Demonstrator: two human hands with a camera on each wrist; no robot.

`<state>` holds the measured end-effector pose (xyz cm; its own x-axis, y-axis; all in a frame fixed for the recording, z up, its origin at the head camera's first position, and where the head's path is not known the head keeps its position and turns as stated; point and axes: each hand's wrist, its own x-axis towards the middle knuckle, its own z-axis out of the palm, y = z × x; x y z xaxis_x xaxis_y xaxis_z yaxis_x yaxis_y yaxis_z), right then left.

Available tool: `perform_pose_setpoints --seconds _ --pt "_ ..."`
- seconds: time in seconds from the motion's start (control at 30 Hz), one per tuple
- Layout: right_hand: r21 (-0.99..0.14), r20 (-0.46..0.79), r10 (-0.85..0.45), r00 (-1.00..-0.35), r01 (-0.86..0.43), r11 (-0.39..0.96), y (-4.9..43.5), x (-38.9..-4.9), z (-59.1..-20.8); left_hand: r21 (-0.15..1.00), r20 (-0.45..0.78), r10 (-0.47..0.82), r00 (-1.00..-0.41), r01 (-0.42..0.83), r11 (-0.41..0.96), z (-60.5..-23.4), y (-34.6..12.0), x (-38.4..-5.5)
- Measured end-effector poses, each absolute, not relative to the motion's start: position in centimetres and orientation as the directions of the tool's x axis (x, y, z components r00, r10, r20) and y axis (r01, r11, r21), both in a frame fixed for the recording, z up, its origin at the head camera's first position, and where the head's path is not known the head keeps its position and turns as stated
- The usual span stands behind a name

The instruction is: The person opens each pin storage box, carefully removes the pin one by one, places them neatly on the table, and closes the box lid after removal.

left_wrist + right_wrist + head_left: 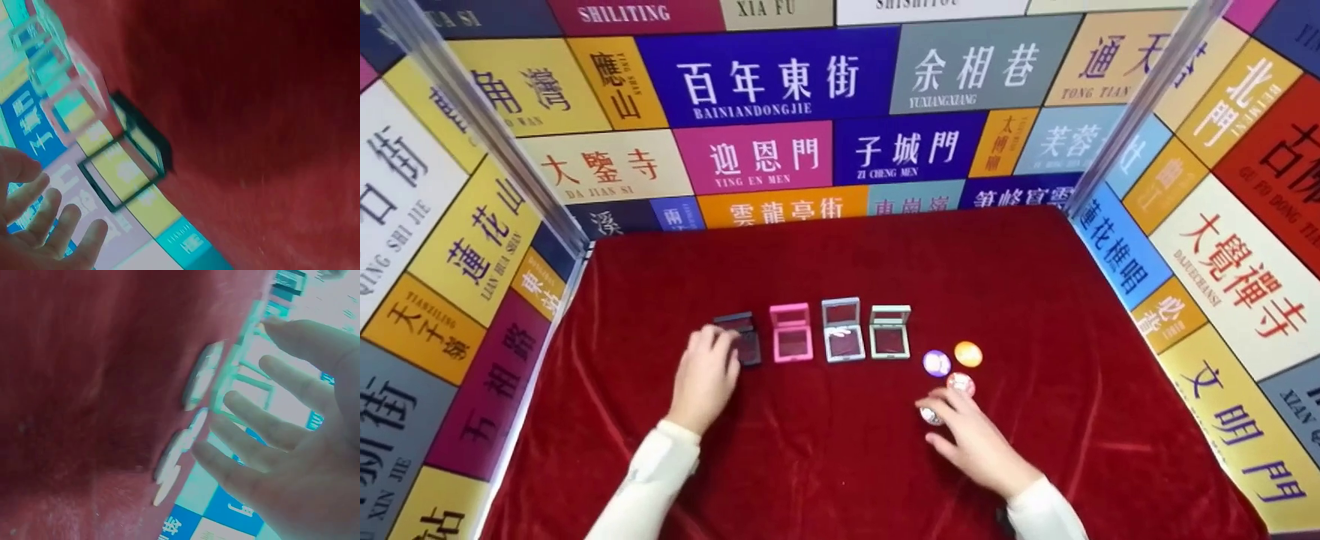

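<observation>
Four small hinged square cases stand propped wide in a row on red velvet cloth: black [748, 347], pink [791, 325], pale blue-grey [842, 326] and green [890, 324]. My left hand [707, 375] hovers at the black case and partly covers it in the head view. In the left wrist view its fingers [59, 219] are spread, with a gap to the case. My right hand [971, 442] is over a white round badge [931, 415], fingers [270, 422] extended. Beyond it lie a pinkish badge [962, 384], a purple one [935, 363] and an orange one [968, 353].
Red velvet [825, 450] covers the table, with shallow creases. Panels with colourful printed signs [765, 82] wall in the back and both sides. Clear corner posts [1147, 105] rise at the two back corners.
</observation>
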<state>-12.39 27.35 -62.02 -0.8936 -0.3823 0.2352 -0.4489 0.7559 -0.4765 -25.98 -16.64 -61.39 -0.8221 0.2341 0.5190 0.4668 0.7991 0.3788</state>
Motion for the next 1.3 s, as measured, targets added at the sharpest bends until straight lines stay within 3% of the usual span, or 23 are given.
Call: perform_pose_setpoints --seconds 0.13,0.27,0.47,0.73,1.07,1.3 --pt "-0.501 0.312 -0.350 -0.883 -0.466 0.729 26.7 -9.6 -61.3 0.377 0.490 0.232 -0.841 0.444 0.813 -60.8 -17.6 -29.2" --pt "-0.546 0.357 -0.290 -0.888 -0.450 0.707 26.1 -8.0 -60.8 0.368 0.381 0.262 -0.886 0.406 0.836 -60.2 -18.2 -31.7" --pt "-0.606 0.411 -0.197 -0.890 -0.429 0.670 26.7 -7.0 -60.6 0.347 0.235 0.318 -0.918 0.385 0.855 -59.4 -18.2 -32.9" --pt "-0.605 0.393 -0.220 -0.893 -0.431 0.669 27.1 -6.9 -60.8 0.375 0.206 0.342 -0.917 0.397 0.838 -58.4 -17.6 -34.5" --pt "-0.589 0.362 -0.229 -0.904 -0.412 0.696 27.2 -6.3 -61.7 0.423 0.174 0.362 -0.916 0.401 0.812 -59.1 -17.8 -34.2" --pt "-0.571 0.371 -0.237 -0.898 -0.422 0.704 27.5 -6.6 -62.2 0.381 0.133 0.406 -0.904 0.425 0.821 -59.8 -17.7 -32.4"
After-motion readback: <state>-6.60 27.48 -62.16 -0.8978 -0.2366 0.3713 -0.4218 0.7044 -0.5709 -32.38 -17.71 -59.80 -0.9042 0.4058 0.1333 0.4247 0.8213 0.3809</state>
